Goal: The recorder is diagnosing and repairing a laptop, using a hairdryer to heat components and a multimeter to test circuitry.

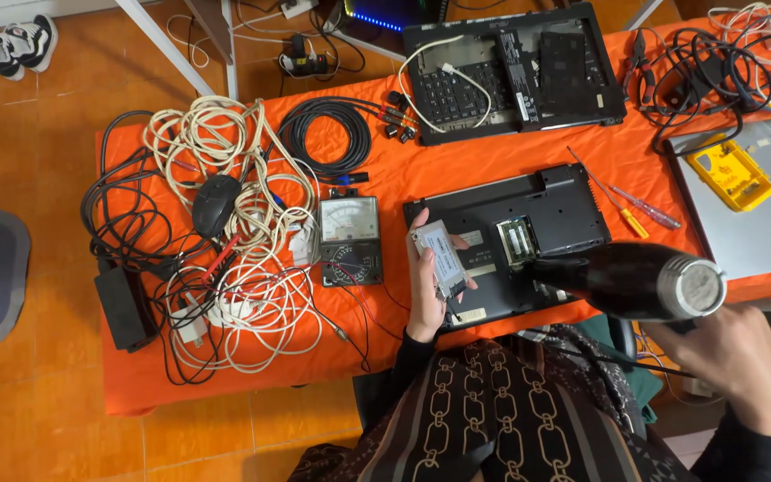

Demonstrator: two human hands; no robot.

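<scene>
- Left hand [427, 290], at the frame's centre, grips a flat silver drive [440, 259], its long axis tilted upper-left to lower-right.
- Right hand [742, 361], lower right, is wrapped around a black hair dryer [635, 278] whose nozzle points left toward the drive.
- An open laptop base [528, 223] lies just behind the drive.

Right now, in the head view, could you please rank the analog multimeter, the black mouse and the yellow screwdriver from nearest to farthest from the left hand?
1. Analog multimeter, just left of the left hand.
2. Yellow screwdriver, to the right.
3. Black mouse, far left among cables.
</scene>
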